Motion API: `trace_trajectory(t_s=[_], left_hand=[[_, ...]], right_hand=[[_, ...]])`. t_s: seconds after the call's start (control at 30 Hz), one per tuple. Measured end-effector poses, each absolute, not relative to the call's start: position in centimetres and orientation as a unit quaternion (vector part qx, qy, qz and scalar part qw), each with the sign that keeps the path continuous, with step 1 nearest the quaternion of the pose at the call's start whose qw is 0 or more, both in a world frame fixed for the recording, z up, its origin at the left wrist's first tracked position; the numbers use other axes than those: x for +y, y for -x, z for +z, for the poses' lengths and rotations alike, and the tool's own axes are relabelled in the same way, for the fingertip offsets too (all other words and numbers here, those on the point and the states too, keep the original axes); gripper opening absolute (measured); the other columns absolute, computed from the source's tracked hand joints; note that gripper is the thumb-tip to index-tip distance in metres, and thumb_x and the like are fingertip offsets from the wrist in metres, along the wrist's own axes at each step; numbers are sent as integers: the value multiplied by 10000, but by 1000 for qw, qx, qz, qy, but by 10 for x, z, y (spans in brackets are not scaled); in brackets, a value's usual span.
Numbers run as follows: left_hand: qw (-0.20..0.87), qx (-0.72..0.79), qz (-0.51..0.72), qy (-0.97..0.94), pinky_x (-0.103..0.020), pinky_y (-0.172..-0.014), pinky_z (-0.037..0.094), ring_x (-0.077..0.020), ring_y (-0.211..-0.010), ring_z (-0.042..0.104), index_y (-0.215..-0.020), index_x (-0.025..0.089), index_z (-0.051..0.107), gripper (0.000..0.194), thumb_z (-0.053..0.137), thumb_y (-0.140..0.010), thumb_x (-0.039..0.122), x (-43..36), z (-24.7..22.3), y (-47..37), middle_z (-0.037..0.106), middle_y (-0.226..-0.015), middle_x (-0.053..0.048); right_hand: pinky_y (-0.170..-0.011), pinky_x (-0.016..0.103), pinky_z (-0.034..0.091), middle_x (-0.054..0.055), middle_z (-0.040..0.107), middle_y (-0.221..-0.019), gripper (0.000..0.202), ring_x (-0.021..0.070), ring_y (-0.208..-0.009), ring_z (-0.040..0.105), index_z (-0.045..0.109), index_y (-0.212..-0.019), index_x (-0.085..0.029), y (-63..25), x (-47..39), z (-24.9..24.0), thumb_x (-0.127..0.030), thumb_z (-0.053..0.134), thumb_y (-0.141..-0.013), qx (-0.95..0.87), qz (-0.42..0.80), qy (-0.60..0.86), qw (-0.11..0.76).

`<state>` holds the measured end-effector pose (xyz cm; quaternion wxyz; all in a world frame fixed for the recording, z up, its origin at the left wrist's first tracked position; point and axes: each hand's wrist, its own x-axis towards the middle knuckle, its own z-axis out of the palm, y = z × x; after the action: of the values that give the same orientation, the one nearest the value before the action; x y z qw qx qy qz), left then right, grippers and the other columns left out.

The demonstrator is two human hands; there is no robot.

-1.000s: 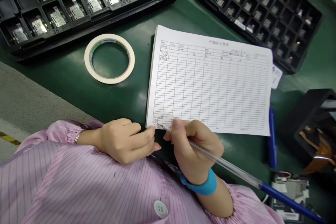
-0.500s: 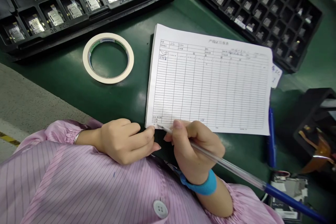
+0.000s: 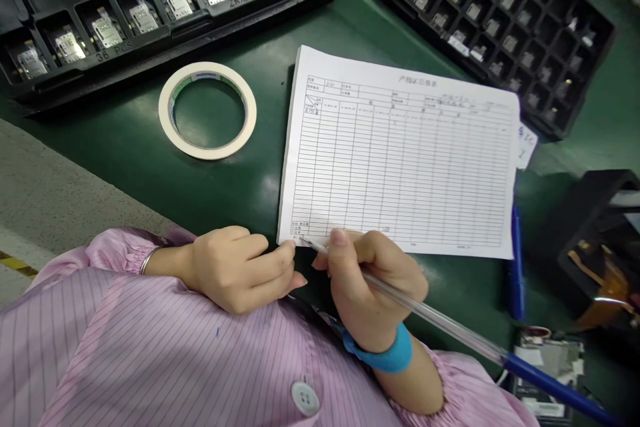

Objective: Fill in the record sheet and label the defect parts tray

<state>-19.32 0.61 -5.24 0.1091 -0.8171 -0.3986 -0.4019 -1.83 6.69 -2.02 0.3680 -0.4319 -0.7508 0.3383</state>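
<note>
A pad of printed table forms (image 3: pixel 400 167) lies on the green table, with a few handwritten entries near its top. Gripped in my right hand (image 3: pixel 375 280) is a clear-barrelled pen with a blue end (image 3: pixel 440 321). Its tip meets the sheet at the lower left corner. My left hand (image 3: pixel 245 270) is curled closed beside that corner. The index fingertip touches the pad's edge, while the thumb tip shows just below; the palm side is hidden. Above the left hand lies a roll of cream tape (image 3: pixel 169 130).
A black tray (image 3: pixel 165 37) of small metal parts spans the upper left. Another black tray (image 3: pixel 505 63) sits upper right. Right of the pad are a blue pen (image 3: pixel 517 267), a white tag (image 3: pixel 527 145), a black holder (image 3: pixel 565 233) and an opened electronic device (image 3: pixel 547 373).
The view has shifted very slightly. Both hands, the pen and the pad stay practically where they were.
</note>
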Motion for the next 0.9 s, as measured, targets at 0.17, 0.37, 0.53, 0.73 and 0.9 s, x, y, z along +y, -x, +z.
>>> trace_trajectory(t_s=[0.17, 0.37, 0.53, 0.73, 0.9], left_hand=[[110, -396, -406, 816, -241, -376, 272, -75, -519, 451, -730, 128, 684, 148, 746, -728, 263, 7, -51, 192, 709, -888, -54], [110, -399, -409, 814, -237, -373, 274, -76, -517, 454, -719, 126, 677, 154, 742, -731, 265, 6, -51, 192, 710, -874, -53], [111, -397, -405, 817, -243, -376, 276, -78, -521, 457, -740, 126, 681, 157, 748, -725, 268, 6, -52, 192, 707, -902, -57], [116, -401, -407, 812, -236, -376, 275, -69, -515, 452, -726, 137, 680, 135, 735, -737, 259, 7, -50, 192, 708, -879, -43], [113, -406, -401, 814, -234, -377, 275, -70, -524, 442, -725, 144, 678, 147, 730, -747, 279, 6, -52, 191, 703, -905, -39]], right_hand=[[-383, 216, 358, -57, 438, -453, 380, 65, -381, 405, 374, -542, -197, 17, 66, -20, -160, 592, -850, -760, 344, 419, 359], [-382, 221, 351, -61, 427, -452, 383, 67, -378, 402, 359, -546, -200, 17, 65, -21, -145, 591, -846, -748, 342, 430, 372], [-375, 222, 352, -57, 437, -447, 388, 69, -374, 410, 368, -534, -198, 17, 65, -22, -164, 599, -845, -748, 350, 429, 365], [-371, 224, 361, -50, 445, -441, 397, 73, -376, 416, 374, -532, -201, 18, 64, -20, -216, 607, -853, -741, 359, 444, 353], [-364, 225, 354, -59, 452, -445, 386, 70, -365, 414, 370, -538, -199, 18, 66, -20, -149, 598, -846, -729, 352, 440, 388]])
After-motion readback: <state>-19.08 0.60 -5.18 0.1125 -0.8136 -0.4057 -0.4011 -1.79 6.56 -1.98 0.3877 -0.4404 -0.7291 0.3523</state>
